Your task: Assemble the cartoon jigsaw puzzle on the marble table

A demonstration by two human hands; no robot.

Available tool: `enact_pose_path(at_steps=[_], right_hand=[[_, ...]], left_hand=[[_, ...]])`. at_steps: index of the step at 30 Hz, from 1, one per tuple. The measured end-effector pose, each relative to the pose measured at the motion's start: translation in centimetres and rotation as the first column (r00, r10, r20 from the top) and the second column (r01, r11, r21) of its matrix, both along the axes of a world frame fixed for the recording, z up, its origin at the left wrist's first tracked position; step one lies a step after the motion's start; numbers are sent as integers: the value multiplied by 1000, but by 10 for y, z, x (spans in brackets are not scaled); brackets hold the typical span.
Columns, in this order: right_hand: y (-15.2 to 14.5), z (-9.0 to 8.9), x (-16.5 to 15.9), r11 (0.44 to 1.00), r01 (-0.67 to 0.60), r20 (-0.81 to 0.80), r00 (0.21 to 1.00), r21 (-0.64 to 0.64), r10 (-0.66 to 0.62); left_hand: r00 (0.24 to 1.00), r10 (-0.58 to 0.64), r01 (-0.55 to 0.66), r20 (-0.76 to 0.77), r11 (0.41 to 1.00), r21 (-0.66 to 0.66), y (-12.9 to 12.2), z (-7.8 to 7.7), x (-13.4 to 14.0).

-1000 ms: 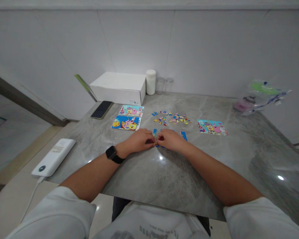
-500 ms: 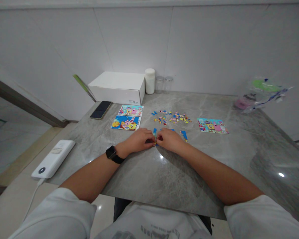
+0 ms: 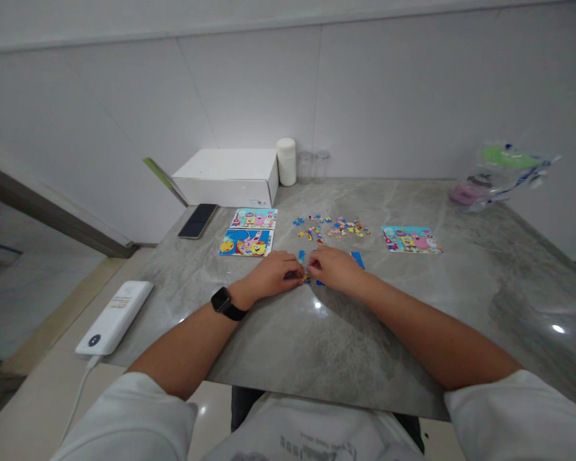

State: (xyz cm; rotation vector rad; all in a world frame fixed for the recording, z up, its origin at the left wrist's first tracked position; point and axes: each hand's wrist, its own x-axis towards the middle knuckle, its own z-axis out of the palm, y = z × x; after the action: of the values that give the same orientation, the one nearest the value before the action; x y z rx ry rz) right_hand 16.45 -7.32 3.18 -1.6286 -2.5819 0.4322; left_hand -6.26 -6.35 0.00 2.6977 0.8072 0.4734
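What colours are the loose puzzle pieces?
The puzzle pieces are multicoloured, including blue and yellow, in head view.

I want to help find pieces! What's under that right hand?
Blue puzzle pieces peek out around the right hand, on the grey table. Whatever lies directly beneath the hand is covered, so I can't tell.

a pale gray wall (image 3: 388, 96), divided by thin seams (image 3: 318, 96), rises behind a gray table (image 3: 292, 349) with marble-like veining and a glossy surface; a lighter band (image 3: 269, 16) runs along the top of the wall. at the left, a dark frame (image 3: 52, 211) slants down toward a tan strip (image 3: 67, 301) bordering the pale floor (image 3: 43, 403). small bright spots of light (image 3: 558, 329) reflect from the table.
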Motion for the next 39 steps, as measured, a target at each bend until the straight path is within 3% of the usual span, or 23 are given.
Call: enact_pose_path(at_steps=[8, 19, 39], right_hand=[[3, 20, 21, 991, -56, 92, 994, -125, 67], [-3, 6, 14, 985, -110, 128, 984, -131, 127], [-1, -5, 9, 988, -110, 31, 993, -107, 114]], left_hand=[[996, -86, 87, 34, 996, -31, 3, -5, 0], [995, -85, 88, -60, 995, 46, -1, 5, 0], [994, -91, 94, -62, 995, 43, 1, 2, 1]])
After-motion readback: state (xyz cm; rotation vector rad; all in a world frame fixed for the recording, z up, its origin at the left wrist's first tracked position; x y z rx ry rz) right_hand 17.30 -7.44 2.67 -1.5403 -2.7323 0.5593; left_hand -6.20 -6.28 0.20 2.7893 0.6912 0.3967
